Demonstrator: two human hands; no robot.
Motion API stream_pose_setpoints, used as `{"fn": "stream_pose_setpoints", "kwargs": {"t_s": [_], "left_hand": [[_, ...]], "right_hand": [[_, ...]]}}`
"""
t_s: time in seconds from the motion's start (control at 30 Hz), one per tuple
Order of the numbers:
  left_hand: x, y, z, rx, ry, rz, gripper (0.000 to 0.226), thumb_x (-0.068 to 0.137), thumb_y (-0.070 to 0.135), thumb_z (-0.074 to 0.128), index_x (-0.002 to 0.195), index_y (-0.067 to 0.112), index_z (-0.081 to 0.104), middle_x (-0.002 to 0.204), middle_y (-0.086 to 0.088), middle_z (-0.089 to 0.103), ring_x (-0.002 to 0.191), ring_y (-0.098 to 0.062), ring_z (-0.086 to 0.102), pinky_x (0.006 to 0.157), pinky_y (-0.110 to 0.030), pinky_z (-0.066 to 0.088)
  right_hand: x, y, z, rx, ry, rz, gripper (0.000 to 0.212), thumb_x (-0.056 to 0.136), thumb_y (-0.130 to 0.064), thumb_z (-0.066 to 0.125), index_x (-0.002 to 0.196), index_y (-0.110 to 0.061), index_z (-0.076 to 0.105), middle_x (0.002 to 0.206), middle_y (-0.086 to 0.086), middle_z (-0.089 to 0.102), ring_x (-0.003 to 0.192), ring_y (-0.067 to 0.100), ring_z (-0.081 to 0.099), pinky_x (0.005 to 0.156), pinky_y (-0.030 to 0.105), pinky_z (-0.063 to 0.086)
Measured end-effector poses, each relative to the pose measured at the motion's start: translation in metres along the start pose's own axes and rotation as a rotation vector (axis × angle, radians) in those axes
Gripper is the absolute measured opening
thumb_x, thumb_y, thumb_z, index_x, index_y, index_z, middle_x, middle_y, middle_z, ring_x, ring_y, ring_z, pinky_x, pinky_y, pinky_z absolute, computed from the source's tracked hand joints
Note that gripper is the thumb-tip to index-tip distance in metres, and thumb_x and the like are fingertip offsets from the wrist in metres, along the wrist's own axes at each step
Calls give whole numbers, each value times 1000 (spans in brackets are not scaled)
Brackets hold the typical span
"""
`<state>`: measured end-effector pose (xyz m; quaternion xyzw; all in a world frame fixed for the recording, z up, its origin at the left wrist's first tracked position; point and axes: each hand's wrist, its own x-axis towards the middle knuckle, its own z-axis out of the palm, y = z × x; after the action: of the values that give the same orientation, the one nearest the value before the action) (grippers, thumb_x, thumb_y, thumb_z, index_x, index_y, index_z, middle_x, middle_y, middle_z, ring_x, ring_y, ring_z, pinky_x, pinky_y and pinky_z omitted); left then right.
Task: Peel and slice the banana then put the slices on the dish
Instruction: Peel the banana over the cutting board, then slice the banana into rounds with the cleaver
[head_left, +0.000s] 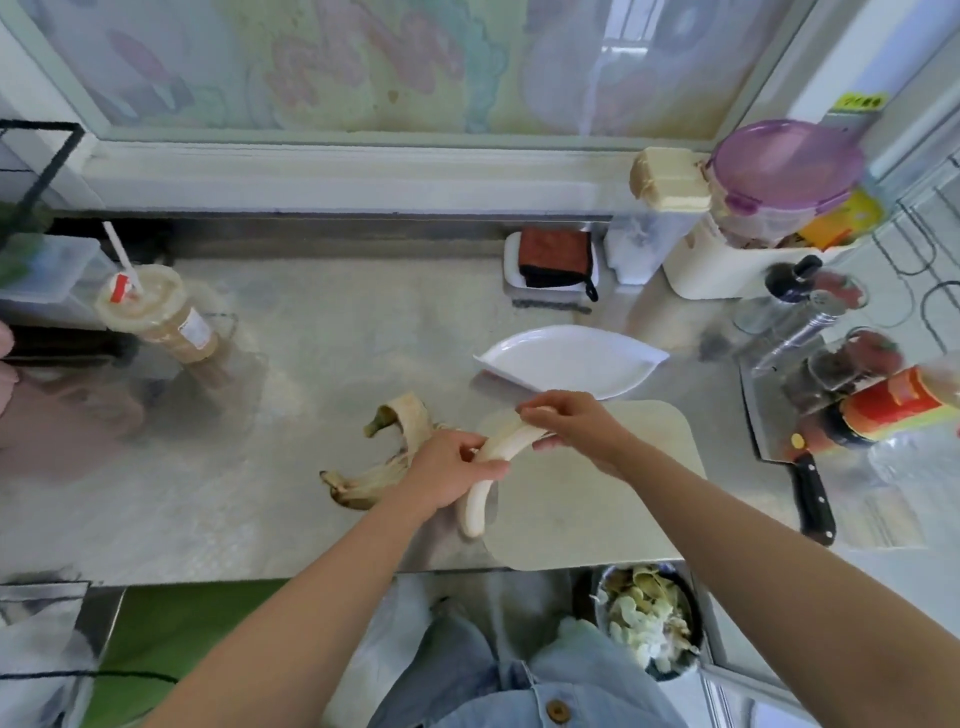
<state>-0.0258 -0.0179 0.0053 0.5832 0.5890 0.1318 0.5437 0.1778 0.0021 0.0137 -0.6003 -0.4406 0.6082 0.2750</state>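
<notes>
Head view: peeled banana (500, 448), pale cream, smooth, curved, whole and uncut. It sat over the left edge of the cutting board (597, 499), lower tip pointing at the near bench edge; whether it touched the board could not be told. Left hand (449, 470) gripped the banana around its middle, fingers curled over it. Right hand (576, 428) pinched the far end, fingers wrapped round the tip.

Peel (408, 423) lay on the bench (249, 493) just left of the left hand, splayed in strips, fibrous inside, dark at the stem.

Dish (571, 361), white, glossy, leaf-shaped with pointed ends, sat just behind the board with nothing on it. Board was pale, flat, with rounded corners, its near edge overhanging the bench lip. Open bench lay left of the peel. The right side was crowded: cleaver (813, 493) with a black riveted handle near the board's right edge, jars behind it. Bench was brushed metal, reflective. Plastic drink cup (156, 312) with a straw stood far left.
</notes>
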Motion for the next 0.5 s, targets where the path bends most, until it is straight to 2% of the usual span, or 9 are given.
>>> {"fn": "stream_pose_setpoints", "kwargs": {"t_s": [0.07, 0.13, 0.2, 0.3, 0.4, 0.5], "left_hand": [[11, 10, 21, 90, -6, 35, 28, 73, 34, 77, 99, 25, 71, 81, 6, 70, 77, -12, 66, 74, -33, 53], [19, 19, 41, 196, 4, 84, 31, 72, 37, 76, 100, 27, 69, 86, 6, 71, 80, -13, 66, 76, -36, 54], [24, 31, 62, 334, -13, 147, 28, 75, 38, 73, 100, 27, 69, 86, 5, 67, 78, -14, 63, 71, -33, 51], [30, 44, 94, 492, -46, 193, 24, 78, 41, 68, 98, 28, 69, 84, 3, 53, 72, -15, 54, 62, -28, 38], [39, 49, 123, 576, -90, 210, 26, 81, 43, 64, 101, 27, 67, 92, 1, 50, 81, -21, 58, 65, -28, 36], [44, 51, 142, 672, -83, 218, 30, 87, 43, 57, 107, 22, 64, 99, -3, 53, 90, -25, 60, 71, -31, 42]], "right_hand": [[-12, 16, -21, 26, 58, 7, 16, 88, -10, 66, 104, -6, 69, 100, 13, 67, 91, 19, 66, 77, 27, 58], [-24, 33, -41, 57, 141, 30, 18, 88, -9, 66, 105, -4, 68, 101, 14, 67, 92, 21, 67, 80, 29, 58], [-36, 50, -59, 44, 203, 58, 18, 88, -9, 66, 106, -4, 68, 100, 13, 67, 93, 23, 66, 81, 30, 57], [-50, 73, -80, -72, 266, 99, 19, 90, -12, 64, 108, -6, 68, 100, 9, 66, 94, 24, 64, 84, 33, 57], [-60, 94, -99, -219, 331, 142, 21, 91, -17, 61, 111, -12, 68, 100, 6, 67, 90, 25, 63, 84, 33, 54], [-70, 107, -115, -291, 323, 160, 24, 92, -22, 59, 114, -19, 66, 100, -1, 65, 86, 16, 59, 80, 28, 47]]}}
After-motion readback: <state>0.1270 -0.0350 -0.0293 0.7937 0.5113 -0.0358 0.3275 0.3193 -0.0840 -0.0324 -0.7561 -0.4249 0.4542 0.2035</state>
